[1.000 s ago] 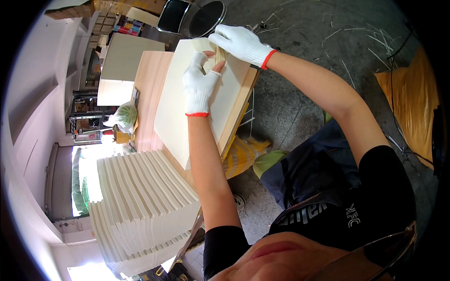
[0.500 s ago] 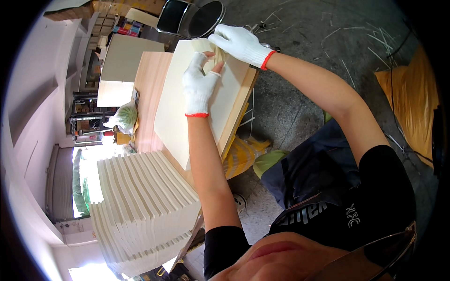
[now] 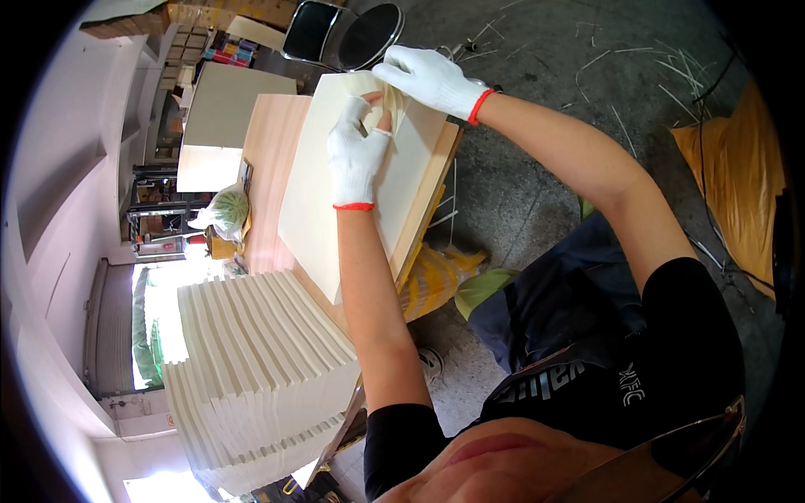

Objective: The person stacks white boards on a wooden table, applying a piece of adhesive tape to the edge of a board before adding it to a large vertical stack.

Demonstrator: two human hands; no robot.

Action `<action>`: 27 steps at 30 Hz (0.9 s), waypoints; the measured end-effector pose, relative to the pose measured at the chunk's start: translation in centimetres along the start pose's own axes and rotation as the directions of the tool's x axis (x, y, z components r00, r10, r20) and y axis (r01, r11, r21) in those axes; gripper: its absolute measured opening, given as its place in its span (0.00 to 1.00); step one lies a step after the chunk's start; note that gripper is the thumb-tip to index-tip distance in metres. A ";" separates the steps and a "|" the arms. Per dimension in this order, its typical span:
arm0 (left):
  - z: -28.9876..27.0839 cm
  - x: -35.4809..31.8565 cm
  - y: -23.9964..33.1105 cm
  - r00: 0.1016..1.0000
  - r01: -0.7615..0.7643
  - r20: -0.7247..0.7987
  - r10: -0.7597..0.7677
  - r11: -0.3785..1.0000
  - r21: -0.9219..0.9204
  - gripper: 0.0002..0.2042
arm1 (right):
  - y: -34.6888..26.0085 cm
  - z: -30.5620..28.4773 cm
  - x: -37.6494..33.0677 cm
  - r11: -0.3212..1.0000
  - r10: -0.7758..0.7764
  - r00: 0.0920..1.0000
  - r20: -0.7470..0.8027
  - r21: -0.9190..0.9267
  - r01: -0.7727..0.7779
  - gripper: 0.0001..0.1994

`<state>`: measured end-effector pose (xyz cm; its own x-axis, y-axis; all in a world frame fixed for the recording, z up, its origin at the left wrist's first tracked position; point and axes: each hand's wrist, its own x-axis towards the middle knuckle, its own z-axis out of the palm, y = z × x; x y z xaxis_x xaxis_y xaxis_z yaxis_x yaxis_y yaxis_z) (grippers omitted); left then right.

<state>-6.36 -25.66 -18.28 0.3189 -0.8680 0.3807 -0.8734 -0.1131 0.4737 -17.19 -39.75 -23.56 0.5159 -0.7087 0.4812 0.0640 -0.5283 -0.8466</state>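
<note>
A stack of large cream paper sheets [image 3: 319, 210] lies on a light wooden table [image 3: 267, 142]. My left hand [image 3: 356, 155], in a white glove with a red cuff, rests on the sheets with thumb and fingers pinching at the far corner. My right hand [image 3: 432, 77], gloved the same way, reaches over the far corner and grips the lifted, curled sheet corner [image 3: 394, 99] between its fingers. Both hands meet at that corner.
A tall fanned stack of white paper [image 3: 260, 377] stands at the near left. A black folding chair [image 3: 340, 33] is beyond the table. A yellow sack [image 3: 436, 272] lies under the table edge, orange fabric [image 3: 738, 176] at the right on a concrete floor with scattered straps.
Both hands stay at the far corner of the sheets; only small finger movement on the curled corner.
</note>
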 end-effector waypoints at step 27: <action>-0.4 -0.1 1.0 1.000 -0.027 -0.011 0.028 0.996 0.091 0.14 | 0.2 -0.7 -0.1 0.963 -0.134 0.988 0.081 -0.224 0.149 0.18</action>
<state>-7.12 -25.50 -17.50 0.2980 -0.8657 0.4023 -0.9115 -0.1330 0.3891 -17.80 -40.10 -23.64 0.5704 -0.5910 0.5704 -0.0528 -0.7194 -0.6926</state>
